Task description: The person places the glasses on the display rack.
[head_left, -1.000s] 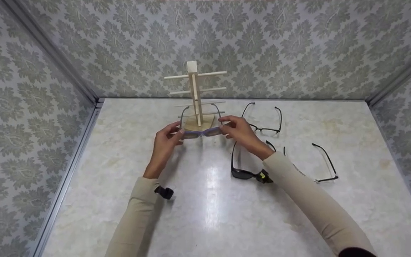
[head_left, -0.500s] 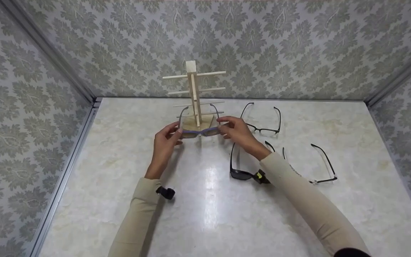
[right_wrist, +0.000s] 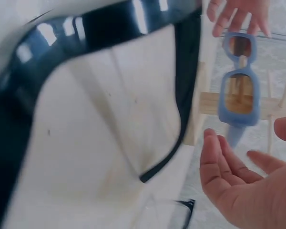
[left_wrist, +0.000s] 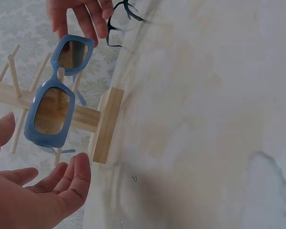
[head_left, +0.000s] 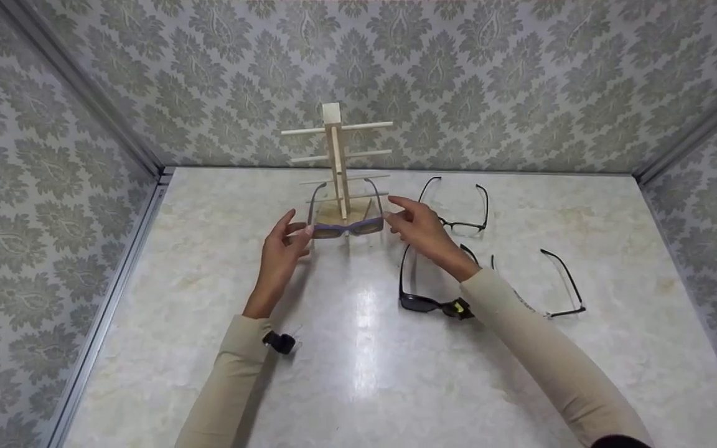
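Observation:
Blue-framed sunglasses (head_left: 347,228) with brown lenses hang low on the wooden display stand (head_left: 337,149), their bridge at a short front peg and their temples reaching back on either side of the post. My left hand (head_left: 281,255) is spread just off their left end. On the other side my right hand (head_left: 426,233) hovers by the right hinge, fingers loosely bent. Both wrist views show a gap between each hand and the sunglasses (left_wrist: 52,119). In the right wrist view my right hand (right_wrist: 250,191) holds nothing.
Right of the stand lie black-rimmed eyeglasses (head_left: 467,226). Nearer, black sunglasses (head_left: 419,303) with a yellow-marked tag lie under my right forearm, with another pair of glasses (head_left: 573,311) farther right. The patterned back wall (head_left: 520,93) rises behind the table (head_left: 240,205).
Both hands held the ends of the blue sunglasses earlier. Now their fingers have let go and moved slightly outward, and the sunglasses stay on the stand.

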Available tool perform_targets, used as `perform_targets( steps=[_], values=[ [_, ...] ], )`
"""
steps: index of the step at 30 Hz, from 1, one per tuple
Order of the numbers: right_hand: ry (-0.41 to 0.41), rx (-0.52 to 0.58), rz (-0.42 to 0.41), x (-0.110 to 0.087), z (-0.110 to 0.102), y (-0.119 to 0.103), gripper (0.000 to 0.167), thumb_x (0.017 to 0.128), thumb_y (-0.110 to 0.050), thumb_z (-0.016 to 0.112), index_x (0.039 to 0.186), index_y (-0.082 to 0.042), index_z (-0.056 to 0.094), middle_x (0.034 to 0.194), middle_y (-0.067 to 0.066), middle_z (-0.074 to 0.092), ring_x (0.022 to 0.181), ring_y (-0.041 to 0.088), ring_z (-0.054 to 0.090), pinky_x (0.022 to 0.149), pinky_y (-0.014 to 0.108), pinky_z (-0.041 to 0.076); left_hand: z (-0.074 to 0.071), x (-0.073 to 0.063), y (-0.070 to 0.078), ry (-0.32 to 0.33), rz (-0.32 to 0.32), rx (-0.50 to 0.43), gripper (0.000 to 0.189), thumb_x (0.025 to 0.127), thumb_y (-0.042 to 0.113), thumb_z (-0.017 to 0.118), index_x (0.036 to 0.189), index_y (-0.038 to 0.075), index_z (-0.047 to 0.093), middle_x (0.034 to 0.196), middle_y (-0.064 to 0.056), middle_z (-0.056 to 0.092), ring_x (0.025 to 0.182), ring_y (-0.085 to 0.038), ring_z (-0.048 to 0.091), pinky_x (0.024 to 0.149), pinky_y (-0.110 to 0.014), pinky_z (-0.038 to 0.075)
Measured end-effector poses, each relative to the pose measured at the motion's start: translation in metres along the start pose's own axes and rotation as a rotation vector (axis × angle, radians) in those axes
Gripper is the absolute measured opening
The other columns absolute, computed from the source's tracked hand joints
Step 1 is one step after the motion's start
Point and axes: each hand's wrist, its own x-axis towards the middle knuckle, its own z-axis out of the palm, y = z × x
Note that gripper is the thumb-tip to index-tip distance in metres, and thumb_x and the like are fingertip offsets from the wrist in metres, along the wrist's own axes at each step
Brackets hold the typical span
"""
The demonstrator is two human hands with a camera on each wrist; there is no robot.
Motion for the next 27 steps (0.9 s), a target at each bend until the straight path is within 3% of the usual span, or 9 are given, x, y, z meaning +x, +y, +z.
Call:
perform_targets(
  steps=[4, 11, 19, 27],
  values=[
    [-0.003, -0.018, 0.011, -0.011, -0.011, -0.004, 0.058, 0.114, -0.031, 0.063, 0.164, -0.005, 0.051, 0.136, 0.027, 0.071, 0.123, 0.048, 0.069, 0.102, 0.062, 0.058, -0.002, -0.012, 0.003, 0.004, -0.015, 0.023, 0.076, 0.110, 0.035, 0.071, 0.171, 0.005, 0.037, 0.151, -0.020, 0.060, 0.128, -0.032, 0.066, 0.100, -0.046, 0.063],
    [0.017, -0.031, 0.019, -0.030, -0.028, -0.008, 0.054, 0.114, -0.031, 0.064, 0.159, -0.002, 0.056, 0.131, 0.019, 0.073, 0.123, 0.042, 0.070, 0.103, 0.052, 0.060, 0.002, -0.033, 0.005, 0.015, -0.010, 0.030, 0.067, 0.110, 0.029, 0.071, 0.166, 0.001, 0.045, 0.147, -0.021, 0.062, 0.125, -0.033, 0.066, 0.098, -0.044, 0.064],
    [0.047, -0.032, -0.008, -0.052, -0.041, -0.005, 0.050, 0.114, -0.030, 0.065, 0.155, -0.002, 0.060, 0.130, 0.018, 0.074, 0.121, 0.038, 0.071, 0.102, 0.056, 0.060, 0.015, -0.053, 0.006, -0.038, 0.010, 0.049, 0.059, 0.110, 0.025, 0.072, 0.159, -0.001, 0.053, 0.145, -0.024, 0.065, 0.123, -0.032, 0.068, 0.093, -0.038, 0.064],
    [0.071, 0.005, 0.013, -0.079, -0.047, 0.007, 0.049, 0.113, -0.031, 0.067, 0.153, -0.003, 0.061, 0.133, 0.017, 0.072, 0.123, 0.041, 0.068, 0.103, 0.057, 0.059, 0.029, -0.067, 0.011, -0.094, 0.074, 0.086, 0.051, 0.109, 0.024, 0.074, 0.153, 0.003, 0.062, 0.144, -0.023, 0.067, 0.123, -0.030, 0.069, 0.097, -0.048, 0.061]
  ],
)
